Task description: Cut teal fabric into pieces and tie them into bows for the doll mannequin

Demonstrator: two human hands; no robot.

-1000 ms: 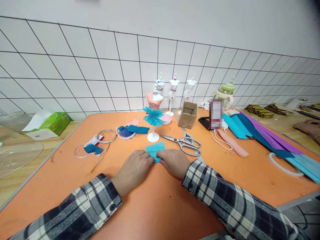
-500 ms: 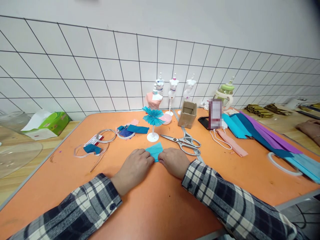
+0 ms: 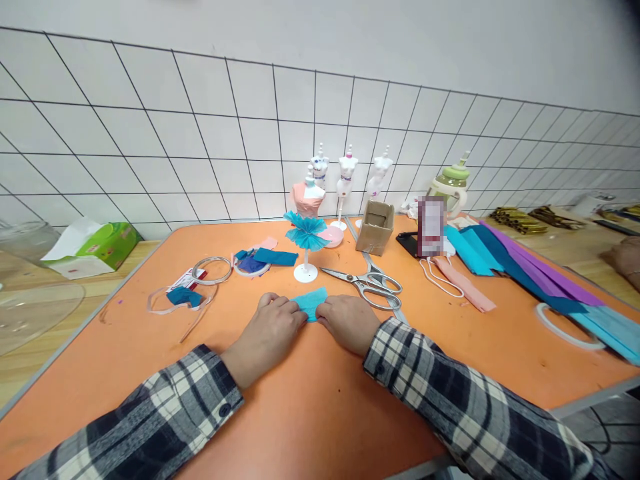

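Observation:
A small piece of turquoise crepe paper (image 3: pixel 311 301) lies on the orange table (image 3: pixel 320 400), pinched from both sides. My left hand (image 3: pixel 269 333) grips its left edge with fingers curled. My right hand (image 3: pixel 349 323) grips its right edge, fingers closed on the paper. Just beyond stands a small mannequin on a white stand (image 3: pixel 306 230) wearing a pleated turquoise paper skirt. Silver scissors (image 3: pixel 367 284) lie right of the stand.
Three white mini mannequins (image 3: pixel 347 175) and a small cardboard box (image 3: pixel 376 228) stand at the back. Strips of blue, teal and purple crepe paper (image 3: pixel 520 272) lie at right. Tape rings and blue scraps (image 3: pixel 216 271) lie at left, a green tissue box (image 3: pixel 95 249) beyond the table's edge.
The paper showing beyond my fingers has become shorter and now lies at an angle. Both hands stay together on it, shifted slightly away from me.

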